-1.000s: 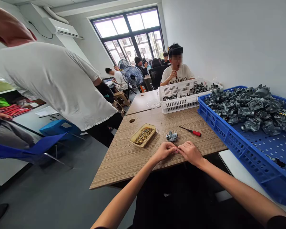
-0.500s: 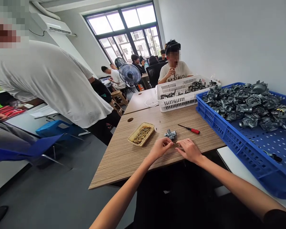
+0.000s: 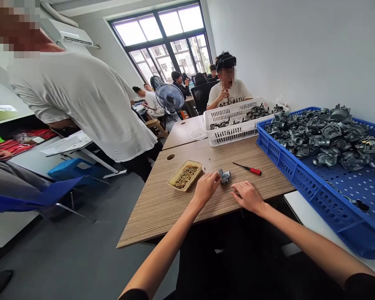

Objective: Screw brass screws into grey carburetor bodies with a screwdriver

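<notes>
A small silver-grey carburetor (image 3: 225, 177) lies on the wood-grain table in front of me. My left hand (image 3: 207, 186) is at its left side, with the fingertips closed on its edge. To the right and nearer to me, my right hand (image 3: 247, 196) rests low over the table, fingers curled in a pinch. Whatever sits between those fingertips is too small to make out. A screwdriver (image 3: 254, 171) with a red handle lies beyond my right hand. Left of my left hand stands a cream tray (image 3: 171, 183) full of small brass-coloured parts.
A blue crate (image 3: 295, 183) heaped with carburetors stands at the right. Behind the table (image 3: 150, 212) is a white basket (image 3: 228, 135) holding dark parts, with a seated person (image 3: 229, 91) beyond. Another person (image 3: 90, 104) in a white shirt leans over at the left.
My left hand has moved from my right hand up to the carburetor. My right hand stays nearly in place. The person in white at the left has shifted to the right.
</notes>
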Available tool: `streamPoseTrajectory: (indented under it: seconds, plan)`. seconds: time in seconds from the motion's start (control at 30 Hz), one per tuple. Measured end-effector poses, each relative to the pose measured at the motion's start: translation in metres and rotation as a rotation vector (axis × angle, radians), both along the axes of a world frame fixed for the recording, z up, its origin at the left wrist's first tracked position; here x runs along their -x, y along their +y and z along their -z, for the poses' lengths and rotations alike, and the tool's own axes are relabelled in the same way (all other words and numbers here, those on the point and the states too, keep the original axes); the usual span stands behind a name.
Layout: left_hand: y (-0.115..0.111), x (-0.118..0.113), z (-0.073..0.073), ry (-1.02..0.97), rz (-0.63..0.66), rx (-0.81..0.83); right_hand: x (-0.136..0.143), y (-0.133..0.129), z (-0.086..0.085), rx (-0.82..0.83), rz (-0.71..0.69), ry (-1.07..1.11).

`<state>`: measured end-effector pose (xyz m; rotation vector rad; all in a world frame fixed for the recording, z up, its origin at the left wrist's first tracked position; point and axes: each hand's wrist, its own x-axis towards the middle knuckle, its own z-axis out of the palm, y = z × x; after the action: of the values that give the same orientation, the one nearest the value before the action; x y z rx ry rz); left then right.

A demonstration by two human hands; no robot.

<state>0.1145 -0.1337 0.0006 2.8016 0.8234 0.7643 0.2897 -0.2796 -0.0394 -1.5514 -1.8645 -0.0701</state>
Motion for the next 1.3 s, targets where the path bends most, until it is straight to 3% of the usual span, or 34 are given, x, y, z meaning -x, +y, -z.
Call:
streamPoseTrajectory:
  seconds: [0.47, 0.57, 0.67, 0.8, 0.97, 1.1, 1.3]
  plan:
    - [0.002, -0.001, 0.006, 0.049, 0.016, -0.112, 0.001, 0.002, 0.0, -0.005, 0.005, 0.028]
    - [0.003, -0.003, 0.011, -0.074, 0.045, -0.016, -0.008, 0.008, -0.006, -0.012, 0.115, 0.069]
    - [0.002, -0.005, 0.018, -0.181, 0.044, 0.13, -0.029, 0.015, -0.01, -0.023, 0.313, 0.001]
    - [-0.006, -0.012, 0.026, -0.224, -0.007, 0.159, -0.067, 0.019, -0.003, 0.032, 0.531, -0.111]
    - [-0.02, -0.023, 0.037, -0.278, -0.045, 0.139, -0.097, 0.017, 0.005, 0.209, 0.553, -0.123]
    - [-0.026, -0.027, 0.043, -0.314, -0.064, 0.111, -0.103, 0.015, -0.017, 0.253, 0.512, -0.103]
    - [-0.026, -0.027, 0.045, -0.309, -0.061, 0.09, -0.099, 0.003, -0.082, 0.156, 0.292, 0.033]
